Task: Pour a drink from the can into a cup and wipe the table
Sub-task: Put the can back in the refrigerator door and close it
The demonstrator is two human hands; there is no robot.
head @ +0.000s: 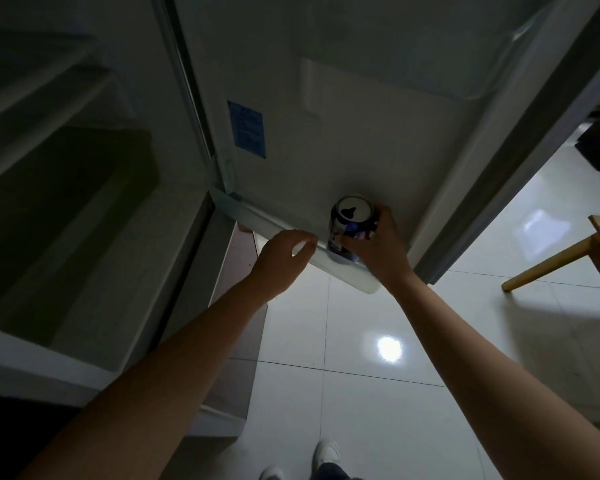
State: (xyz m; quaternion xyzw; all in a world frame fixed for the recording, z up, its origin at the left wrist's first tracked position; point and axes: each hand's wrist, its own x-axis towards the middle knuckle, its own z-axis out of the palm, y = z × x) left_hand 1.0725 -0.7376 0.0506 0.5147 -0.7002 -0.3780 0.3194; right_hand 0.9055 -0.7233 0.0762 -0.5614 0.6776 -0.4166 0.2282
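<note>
Can upright in fridge door shelf, centre of frame, long axis vertical, top toward camera. Right hand wrapped round can's right side, fingers curled on body. Left hand just left of can, fingers loosely curled, holding nothing, near shelf rim. Next move likely straight lift clear of shelf.

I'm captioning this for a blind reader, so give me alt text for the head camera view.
The right hand grips an upright blue can standing in the bottom shelf of an open fridge door. The left hand rests on the shelf's edge beside it, above a white tiled floor.
</note>
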